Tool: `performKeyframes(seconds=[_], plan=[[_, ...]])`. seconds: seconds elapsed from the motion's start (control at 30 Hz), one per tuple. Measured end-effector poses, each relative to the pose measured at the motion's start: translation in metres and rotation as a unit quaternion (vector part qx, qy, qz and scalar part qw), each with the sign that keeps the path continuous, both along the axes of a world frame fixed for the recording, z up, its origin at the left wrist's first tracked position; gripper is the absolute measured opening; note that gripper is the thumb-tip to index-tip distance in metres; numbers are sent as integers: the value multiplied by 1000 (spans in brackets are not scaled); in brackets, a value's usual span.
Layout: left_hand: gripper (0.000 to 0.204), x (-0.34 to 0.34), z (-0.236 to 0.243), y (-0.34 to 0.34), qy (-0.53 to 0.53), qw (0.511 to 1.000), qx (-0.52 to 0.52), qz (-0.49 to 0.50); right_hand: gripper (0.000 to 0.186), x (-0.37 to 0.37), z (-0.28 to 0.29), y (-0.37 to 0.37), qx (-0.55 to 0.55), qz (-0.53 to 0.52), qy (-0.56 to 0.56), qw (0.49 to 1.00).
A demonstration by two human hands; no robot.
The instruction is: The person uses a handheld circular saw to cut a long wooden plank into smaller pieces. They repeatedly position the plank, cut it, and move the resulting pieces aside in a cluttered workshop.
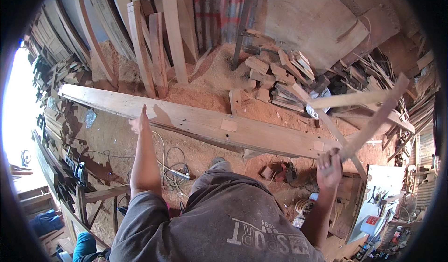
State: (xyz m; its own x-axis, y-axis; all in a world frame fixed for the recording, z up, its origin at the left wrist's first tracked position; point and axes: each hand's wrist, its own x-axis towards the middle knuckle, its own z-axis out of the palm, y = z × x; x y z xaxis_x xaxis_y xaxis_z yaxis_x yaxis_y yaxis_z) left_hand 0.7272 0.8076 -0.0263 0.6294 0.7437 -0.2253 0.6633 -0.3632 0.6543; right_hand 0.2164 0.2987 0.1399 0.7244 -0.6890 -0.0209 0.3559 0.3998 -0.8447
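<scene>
A long wooden plank (196,120) stretches across the middle, raised off the ground. It has small dark holes and paler square patches, one near its middle and one near its right end. My left hand (138,122) is at the plank's near edge, thumb up and fingers apart. Its shadow falls on the wood just to the right; whether the fingers touch the edge I cannot tell. Beyond the plank's right end, my right hand (329,168) is closed round the lower end of a reddish-brown wooden strip (378,120), which slants up to the right.
Paler crossed battens (347,99) stand behind the strip. Offcuts (270,73) are heaped at the back, and tall boards (140,52) lean on the wall. Cables (175,166) and a power tool (284,172) lie on the sawdust-covered floor. A white panel (380,182) is at the right.
</scene>
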Motion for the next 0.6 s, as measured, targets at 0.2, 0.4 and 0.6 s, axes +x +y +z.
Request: performKeyframes(seconds=[0.2, 0.4, 0.6], plan=[[132, -18, -45, -18, -139, 962, -235, -1, 37, 119, -50, 16, -732, 8, 348, 586], [111, -76, -71, -8, -157, 945, -284, 33, 43, 142, -94, 21, -756, 186, 358, 515], [72, -156, -104, 30, -126, 937, -321, 58, 73, 148, -93, 15, -822, 227, 219, 474]])
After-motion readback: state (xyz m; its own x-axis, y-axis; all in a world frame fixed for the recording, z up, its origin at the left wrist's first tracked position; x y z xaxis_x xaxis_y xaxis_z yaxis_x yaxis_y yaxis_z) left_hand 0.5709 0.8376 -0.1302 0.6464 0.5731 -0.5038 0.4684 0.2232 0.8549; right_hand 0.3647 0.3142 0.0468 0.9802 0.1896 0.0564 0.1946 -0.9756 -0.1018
